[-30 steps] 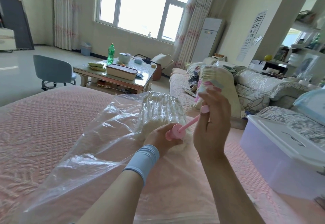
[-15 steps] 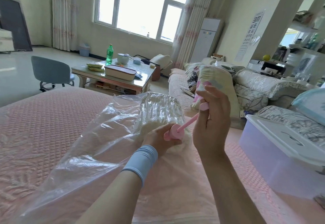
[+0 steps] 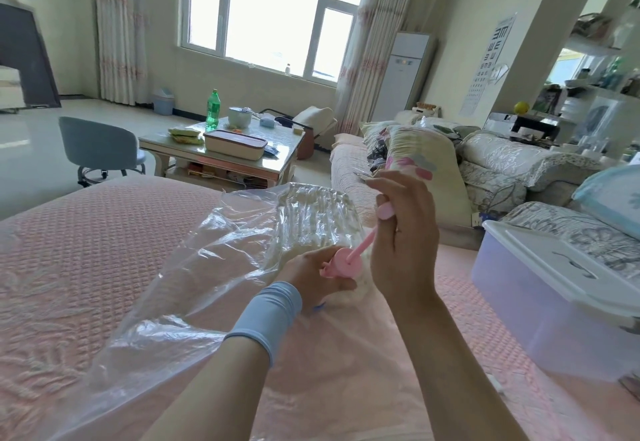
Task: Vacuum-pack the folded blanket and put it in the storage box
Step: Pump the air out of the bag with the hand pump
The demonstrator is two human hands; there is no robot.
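while the left hand (image 3: 311, 274) grips the body of the pink pump (image 3: 343, 262) against the vacuum bag (image 3: 214, 267), the right hand (image 3: 403, 232) curls its fingers round the plunger handle (image 3: 385, 212), raised on its thin rod. the folded blanket (image 3: 322, 215) lies inside the bag on the pink bed (image 3: 86, 250), plastic ribbed tight over it but loose and puffy nearer. this looks like the pumping step, partway through. the valve is hidden, so its seating is probably fine. next calls for a straight push down, base held firm. the storage box (image 3: 540, 302) sits lidded at right.
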